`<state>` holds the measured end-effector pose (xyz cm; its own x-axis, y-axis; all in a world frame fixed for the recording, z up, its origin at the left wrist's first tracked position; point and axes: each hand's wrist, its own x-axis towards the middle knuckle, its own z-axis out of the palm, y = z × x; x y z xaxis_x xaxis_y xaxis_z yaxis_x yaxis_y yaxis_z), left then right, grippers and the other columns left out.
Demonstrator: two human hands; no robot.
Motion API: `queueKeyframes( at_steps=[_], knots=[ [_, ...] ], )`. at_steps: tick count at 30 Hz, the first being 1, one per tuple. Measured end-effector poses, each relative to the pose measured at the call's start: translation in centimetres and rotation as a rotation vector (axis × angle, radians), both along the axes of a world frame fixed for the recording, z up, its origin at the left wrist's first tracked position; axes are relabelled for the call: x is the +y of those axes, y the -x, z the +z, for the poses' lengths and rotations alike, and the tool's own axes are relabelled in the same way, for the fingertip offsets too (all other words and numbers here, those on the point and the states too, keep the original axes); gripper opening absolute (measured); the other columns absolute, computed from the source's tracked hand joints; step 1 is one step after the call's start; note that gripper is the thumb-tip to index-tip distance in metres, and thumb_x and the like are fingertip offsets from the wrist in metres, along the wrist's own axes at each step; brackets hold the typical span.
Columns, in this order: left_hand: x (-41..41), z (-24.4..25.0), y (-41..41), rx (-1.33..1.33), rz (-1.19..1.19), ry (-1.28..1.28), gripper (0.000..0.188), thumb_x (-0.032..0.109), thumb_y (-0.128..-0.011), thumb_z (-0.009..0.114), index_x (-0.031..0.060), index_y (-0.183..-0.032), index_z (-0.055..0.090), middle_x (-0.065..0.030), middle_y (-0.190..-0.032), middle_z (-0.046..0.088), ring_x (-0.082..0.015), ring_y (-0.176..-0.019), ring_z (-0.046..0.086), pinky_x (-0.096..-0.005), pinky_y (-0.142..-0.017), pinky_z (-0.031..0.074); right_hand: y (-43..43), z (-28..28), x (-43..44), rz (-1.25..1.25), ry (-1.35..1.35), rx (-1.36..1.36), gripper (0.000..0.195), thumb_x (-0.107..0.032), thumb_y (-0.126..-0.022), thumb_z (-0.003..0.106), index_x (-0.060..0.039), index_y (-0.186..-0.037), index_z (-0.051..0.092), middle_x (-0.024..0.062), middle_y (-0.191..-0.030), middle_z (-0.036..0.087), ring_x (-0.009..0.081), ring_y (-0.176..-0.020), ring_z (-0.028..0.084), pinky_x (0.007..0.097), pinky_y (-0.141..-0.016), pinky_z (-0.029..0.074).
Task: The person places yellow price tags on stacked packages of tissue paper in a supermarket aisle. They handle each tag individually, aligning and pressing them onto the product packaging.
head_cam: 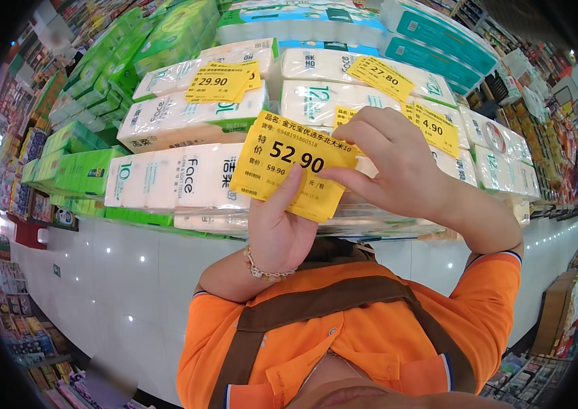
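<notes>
My left hand (283, 225) holds a small stack of yellow price cards (273, 179), its thumb pressed on the front of the top card. At the stack's upper right edge is my right hand (396, 163), its thumb over the card face and its fingers bent at the corner; whether it pinches a card cannot be told. More yellow price cards (220, 84) lie on the white tissue packs (181, 176) to the left. Others, such as one card (381, 76) and another card (434, 125), rest on packs at the right.
Green tissue packs (84, 174) are stacked at the left, teal and white packs (437, 46) at the back right. Shop shelves (555, 153) run along the right side. Pale shiny floor (115, 271) lies below the stack. Another person (61, 48) stands far off at the upper left.
</notes>
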<state>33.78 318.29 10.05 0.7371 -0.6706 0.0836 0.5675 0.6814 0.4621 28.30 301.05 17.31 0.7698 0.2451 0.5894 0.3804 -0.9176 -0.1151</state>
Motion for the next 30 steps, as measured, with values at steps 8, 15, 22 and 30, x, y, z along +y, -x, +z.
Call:
queueKeyframes(
  at_steps=[8, 15, 22, 30],
  knots=[
    [-0.3, -0.2, 0.1, 0.006, 0.006, 0.012, 0.036, 0.009, -0.1, 0.05, 0.004, -0.134, 0.042, -0.0113, -0.126, 0.056, -0.0223, -0.116, 0.057, -0.0402, -0.099, 0.048, -0.2, -0.4, -0.5, 0.003, -0.159, 0.115, 0.032, -0.021, -0.076, 0.08, -0.0036, -0.091, 0.059, 0.0094, -0.083, 0.058, 0.0259, -0.071, 0.058, 0.0349, -0.062, 0.047],
    [-0.1, -0.2, 0.1, 0.018, 0.039, 0.009, 0.037, 0.008, -0.1, 0.05, 0.0037, -0.135, 0.042, -0.0116, -0.128, 0.056, -0.0234, -0.119, 0.056, -0.0407, -0.099, 0.048, -1.2, -0.3, -0.5, 0.047, -0.301, 0.154, 0.025, -0.018, -0.08, 0.078, -0.0027, -0.086, 0.059, 0.0091, -0.077, 0.058, 0.0213, -0.064, 0.057, 0.0314, -0.057, 0.046],
    [1.1, 0.6, 0.3, 0.034, 0.063, 0.067, 0.041, 0.002, -0.099, 0.045, 0.0011, -0.14, 0.035, -0.0209, -0.143, 0.045, -0.0313, -0.134, 0.045, -0.0459, -0.109, 0.042, -10.1, 2.7, -2.3, -0.012, -0.644, 0.221, 0.022, -0.02, -0.091, 0.068, -0.0014, -0.082, 0.062, 0.0028, -0.067, 0.059, 0.0105, -0.059, 0.049, 0.0263, -0.054, 0.04],
    [3.7, 0.6, 0.7, 0.042, 0.158, 0.058, 0.043, 0.003, -0.1, 0.044, 0.0004, -0.141, 0.033, -0.0227, -0.144, 0.043, -0.0336, -0.135, 0.043, -0.0484, -0.11, 0.041, -24.6, -3.0, -0.1, -0.149, -0.431, 0.381, 0.027, -0.028, -0.091, 0.068, -0.0012, -0.086, 0.064, 0.0038, -0.073, 0.063, 0.0103, -0.063, 0.055, 0.0258, -0.058, 0.046]
  ],
)
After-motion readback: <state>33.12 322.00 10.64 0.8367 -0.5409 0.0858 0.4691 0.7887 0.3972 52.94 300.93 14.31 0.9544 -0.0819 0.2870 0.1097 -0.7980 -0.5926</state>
